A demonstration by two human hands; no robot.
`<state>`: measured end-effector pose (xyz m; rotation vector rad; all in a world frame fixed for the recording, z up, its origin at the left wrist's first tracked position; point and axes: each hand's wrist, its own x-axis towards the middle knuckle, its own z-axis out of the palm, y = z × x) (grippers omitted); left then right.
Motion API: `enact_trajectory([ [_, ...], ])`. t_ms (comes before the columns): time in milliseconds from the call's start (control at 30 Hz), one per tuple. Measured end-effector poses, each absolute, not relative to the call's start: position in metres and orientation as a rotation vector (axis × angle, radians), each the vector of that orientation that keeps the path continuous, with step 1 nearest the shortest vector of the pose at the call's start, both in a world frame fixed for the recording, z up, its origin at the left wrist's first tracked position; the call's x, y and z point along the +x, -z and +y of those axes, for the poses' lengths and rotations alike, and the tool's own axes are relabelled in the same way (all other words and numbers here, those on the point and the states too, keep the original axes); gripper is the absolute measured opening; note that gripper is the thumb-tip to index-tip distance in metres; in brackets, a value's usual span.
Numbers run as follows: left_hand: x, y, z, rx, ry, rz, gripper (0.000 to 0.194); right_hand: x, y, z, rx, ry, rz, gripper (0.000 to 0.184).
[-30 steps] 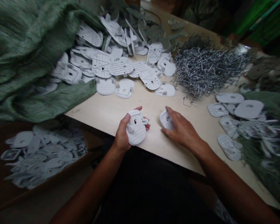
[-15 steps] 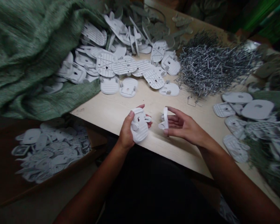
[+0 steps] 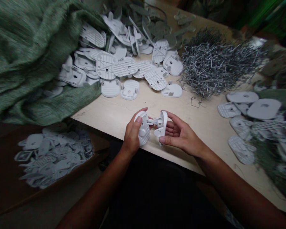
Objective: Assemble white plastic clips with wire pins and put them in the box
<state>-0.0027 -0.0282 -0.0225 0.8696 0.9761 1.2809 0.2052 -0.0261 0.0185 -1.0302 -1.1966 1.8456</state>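
Your left hand (image 3: 132,135) grips one white plastic plate (image 3: 145,135), thumb over its near face, and your right hand (image 3: 183,135) pinches a second white plate (image 3: 164,121) between thumb and fingers. Taking the heap of bent metal wires (image 3: 216,65) as your landmark, both plates are held on your side of it and to its left, above the near edge of the table (image 3: 109,116). The first plate sits in the left palm, tilted, ribbed face toward its partner; the second stands on edge against the right fingers, its lugs pointing left. Their lugs meet, or nearly so, between your hands (whether they have locked together, you cannot tell from here).

Half a second ago the plates were clearly apart, and the left one showed more of its ribbed face upward. Now it has turned inward, and your right hand has come left and closed the gap.

Left of the wire heap lie loose white plates (image 3: 125,67), with the green sack (image 3: 26,63) beyond them; more white parts (image 3: 264,108) lie to its right, toward you. The cardboard box (image 3: 97,143) of white pieces stands far to its left, below the tabletop.
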Motion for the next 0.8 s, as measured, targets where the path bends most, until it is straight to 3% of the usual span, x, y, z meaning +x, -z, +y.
enact_trajectory([
  [167,0.009,0.011,-0.033,0.939,-1.282,1.085,0.053,0.198,-0.013,-0.038,-1.007,-1.62,-1.422,0.103],
  [333,0.017,0.004,-0.027,0.539,-1.297,0.938,0.061,0.195,-0.01,-0.047,-1.039,-1.399,-1.661,0.104],
  [433,0.018,-0.003,-0.023,0.465,-1.307,0.893,0.056,0.196,-0.015,-0.047,-1.094,-1.302,-1.75,0.108],
  [800,0.022,-0.008,-0.024,0.601,-1.417,0.927,0.043,0.197,-0.021,-0.043,-1.075,-1.245,-1.793,0.107],
])
